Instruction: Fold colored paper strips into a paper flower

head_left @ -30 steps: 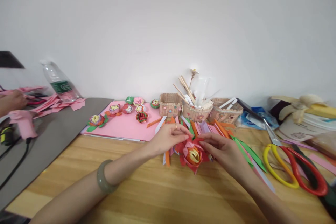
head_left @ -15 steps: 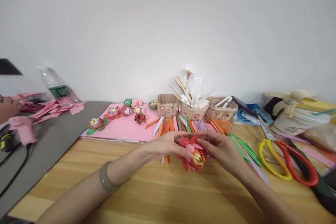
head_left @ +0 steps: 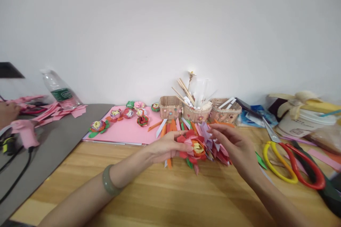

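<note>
A paper flower (head_left: 194,146) with red and pink outer petals, an orange ring and a yellow centre is held in my left hand (head_left: 170,145), its thumb across the petals. To the right, my right hand (head_left: 236,145) is off the flower, fingers stretched and slightly bent. Nothing shows between those fingers. Purple and pink folded paper pieces (head_left: 220,150) lie just below and beside my right fingertips; whether they touch is hard to tell. Coloured paper strips (head_left: 172,126), mostly orange, white and green, lie behind both hands.
Finished paper flowers (head_left: 142,120) rest on a pink sheet (head_left: 128,134) at the left. Three woven baskets (head_left: 170,106) stand by the wall. Scissors (head_left: 291,163) with yellow and red handles lie right. At far left are a pink glue gun (head_left: 25,133), a bottle (head_left: 61,92) and another person's hand (head_left: 7,113).
My right hand has let go of the flower and moved right. The flower now faces more toward me, still in my left hand, and the purple and pink pieces have come into view.
</note>
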`<state>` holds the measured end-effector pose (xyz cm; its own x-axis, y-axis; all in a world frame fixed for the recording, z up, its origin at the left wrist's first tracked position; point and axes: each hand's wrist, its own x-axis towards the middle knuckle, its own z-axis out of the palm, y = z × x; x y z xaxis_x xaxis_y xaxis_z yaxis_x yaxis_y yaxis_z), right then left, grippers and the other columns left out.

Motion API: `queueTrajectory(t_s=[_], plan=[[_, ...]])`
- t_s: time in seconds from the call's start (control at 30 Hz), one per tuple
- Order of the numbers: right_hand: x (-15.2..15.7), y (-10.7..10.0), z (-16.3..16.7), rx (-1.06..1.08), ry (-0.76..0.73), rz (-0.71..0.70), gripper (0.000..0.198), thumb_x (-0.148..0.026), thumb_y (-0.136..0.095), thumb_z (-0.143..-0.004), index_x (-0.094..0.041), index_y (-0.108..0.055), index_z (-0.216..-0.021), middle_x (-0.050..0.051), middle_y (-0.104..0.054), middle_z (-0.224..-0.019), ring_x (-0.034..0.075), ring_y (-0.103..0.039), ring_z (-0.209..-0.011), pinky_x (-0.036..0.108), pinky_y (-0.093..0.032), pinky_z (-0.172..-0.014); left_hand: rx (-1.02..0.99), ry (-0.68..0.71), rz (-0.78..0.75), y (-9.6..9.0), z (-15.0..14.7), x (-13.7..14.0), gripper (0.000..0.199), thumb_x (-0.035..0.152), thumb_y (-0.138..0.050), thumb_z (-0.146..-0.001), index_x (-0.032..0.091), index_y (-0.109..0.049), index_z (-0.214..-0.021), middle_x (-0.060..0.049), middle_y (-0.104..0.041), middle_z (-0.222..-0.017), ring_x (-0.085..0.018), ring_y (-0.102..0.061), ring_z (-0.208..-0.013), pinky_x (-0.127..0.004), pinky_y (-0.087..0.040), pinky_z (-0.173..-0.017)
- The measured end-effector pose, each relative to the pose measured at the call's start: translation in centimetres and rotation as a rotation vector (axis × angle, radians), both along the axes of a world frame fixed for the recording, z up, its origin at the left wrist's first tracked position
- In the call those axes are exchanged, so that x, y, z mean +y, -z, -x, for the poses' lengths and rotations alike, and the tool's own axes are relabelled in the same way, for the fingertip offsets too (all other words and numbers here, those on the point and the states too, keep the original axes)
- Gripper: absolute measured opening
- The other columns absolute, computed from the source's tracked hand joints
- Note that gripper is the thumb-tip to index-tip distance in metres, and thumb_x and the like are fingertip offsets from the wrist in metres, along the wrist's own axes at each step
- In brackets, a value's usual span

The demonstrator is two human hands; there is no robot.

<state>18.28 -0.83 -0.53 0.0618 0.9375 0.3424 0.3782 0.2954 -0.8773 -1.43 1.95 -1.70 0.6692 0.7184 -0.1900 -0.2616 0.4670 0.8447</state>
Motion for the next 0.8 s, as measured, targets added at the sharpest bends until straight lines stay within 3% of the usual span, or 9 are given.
queueTrajectory(t_s=[0.1, 0.27, 0.43, 0.53, 0.67, 0.8], plan=[[-0.3, 0.0, 0.3, -0.099, -0.092, -0.049, 0.029, -0.040, -0.057, -0.077, -0.021, -0.060, -0.099, 0.006, -0.066, -0.094, 0.020, -0.061, -0.079, 0.031, -0.050, -0.069, -0.077, -0.041, 0.008, 0.2, -0.2, -0.1, 0.025, 0.016, -0.076, -0.060, 0.009, -0.064, -0.081, -0.004, -0.065, -0.075, -0.010, -0.061, -0.066, -0.020, -0.046, -0.065], [-0.6, 0.2, 1.0, -0.260, -0.261, -0.131, 0.050, -0.035, -0.068, -0.069, -0.026, -0.053, -0.116, 0.006, -0.055, -0.112, 0.023, -0.051, -0.104, 0.038, -0.041, -0.090, -0.126, -0.050, 0.008, 0.2, -0.3, -0.4, 0.022, 0.020, -0.072, -0.066, 0.009, -0.064, -0.084, -0.005, -0.064, -0.079, -0.009, -0.059, -0.071, -0.022, -0.045, -0.073], [-0.5, -0.5, 0.8, -0.187, -0.366, 0.007, 0.039, -0.042, -0.058, -0.076, -0.025, -0.059, -0.112, 0.007, -0.056, -0.107, 0.023, -0.052, -0.102, 0.037, -0.043, -0.087, -0.075, 0.022, 0.001, 0.2, -0.3, -0.5, 0.024, 0.019, -0.074, -0.062, 0.009, -0.064, -0.082, -0.005, -0.063, -0.076, -0.011, -0.060, -0.071, -0.026, -0.046, -0.073], [-0.5, -0.9, 0.6, -0.167, -0.390, 0.071, 0.033, -0.040, -0.049, -0.083, -0.023, -0.063, -0.108, 0.007, -0.060, -0.103, 0.022, -0.055, -0.098, 0.036, -0.046, -0.083, -0.025, 0.059, -0.016, 0.1, -0.4, -0.7, 0.033, 0.017, -0.076, -0.058, 0.010, -0.064, -0.089, -0.004, -0.064, -0.079, -0.012, -0.060, -0.072, -0.026, -0.046, -0.071], [-0.7, -0.8, 0.9, -0.176, -0.348, -0.011, 0.022, -0.034, -0.054, -0.082, -0.023, -0.067, -0.097, 0.006, -0.063, -0.098, 0.020, -0.058, -0.090, 0.033, -0.048, -0.077, 0.069, 0.058, -0.151, -0.5, -0.8, -1.1, 0.055, 0.006, -0.076, -0.053, 0.017, -0.060, -0.105, 0.000, -0.064, -0.080, -0.008, -0.058, -0.069, -0.021, -0.045, -0.069], [-1.2, -0.7, 1.3, -0.208, -0.366, -0.134, 0.013, -0.024, -0.058, -0.080, -0.023, -0.068, -0.088, 0.005, -0.066, -0.094, 0.019, -0.061, -0.088, 0.030, -0.049, -0.076, 0.192, 0.022, -0.300, -1.0, -1.0, -1.8, 0.083, 0.006, -0.076, -0.051, 0.023, -0.044, -0.125, -0.006, -0.059, -0.111, -0.008, -0.058, -0.068, -0.020, -0.046, -0.064]])
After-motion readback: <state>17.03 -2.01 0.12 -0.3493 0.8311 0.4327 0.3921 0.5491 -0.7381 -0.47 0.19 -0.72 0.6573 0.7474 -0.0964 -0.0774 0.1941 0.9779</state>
